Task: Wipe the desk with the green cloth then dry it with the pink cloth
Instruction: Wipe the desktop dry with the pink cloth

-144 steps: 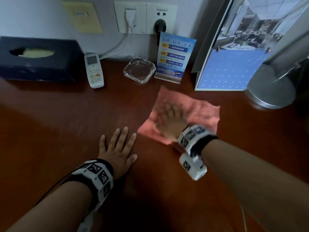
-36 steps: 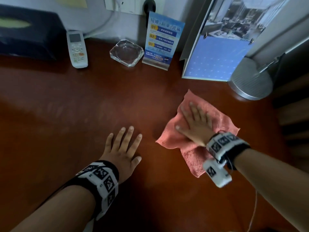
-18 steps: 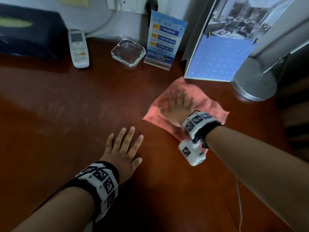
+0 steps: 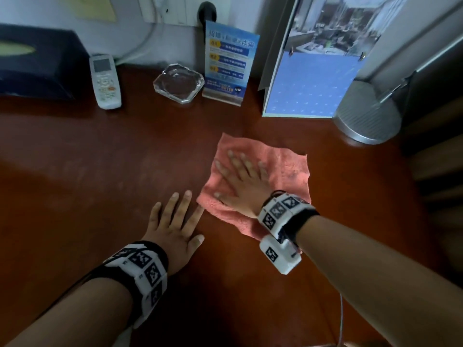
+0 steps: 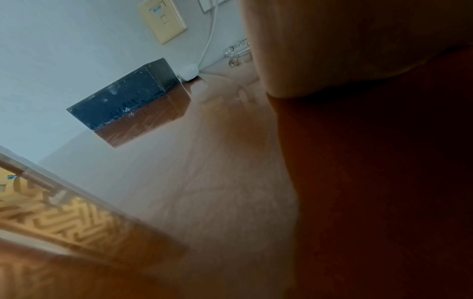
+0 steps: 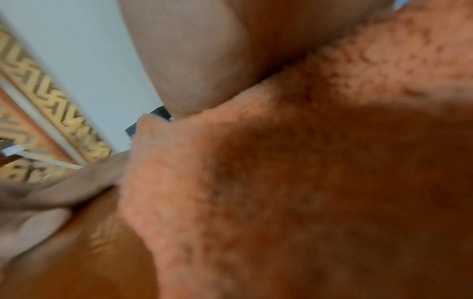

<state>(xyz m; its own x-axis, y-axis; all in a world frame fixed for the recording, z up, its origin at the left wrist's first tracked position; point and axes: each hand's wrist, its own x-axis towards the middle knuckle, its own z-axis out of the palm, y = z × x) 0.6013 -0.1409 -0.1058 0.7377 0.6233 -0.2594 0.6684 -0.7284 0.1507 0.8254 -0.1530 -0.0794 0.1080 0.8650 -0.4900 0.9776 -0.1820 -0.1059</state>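
- The left hand (image 4: 175,224) lies flat on the glossy red-brown wooden desk (image 4: 75,196), fingers straight and spread, holding nothing; it has not shifted over the last second.
- Just to its right, the right hand (image 4: 240,181) presses flat on the fluffy pink terry cloth (image 4: 285,169), fingers straight and not curled round it. This grip has slid the cloth back toward the left hand, whose fingertips now lie just beside the cloth's near corner.
- That sweep means the drying pass is under way, so I judge the green-cloth wipe done; no green cloth is in view.
- Beyond the grip stand a blue desk calendar (image 4: 310,81), a blue acrylic sign (image 4: 228,63), a clear glass ashtray (image 4: 179,82), and a white remote control (image 4: 105,81), all well apart from the cloth.
- The dull desk patch left of the grip probably needs drying next.
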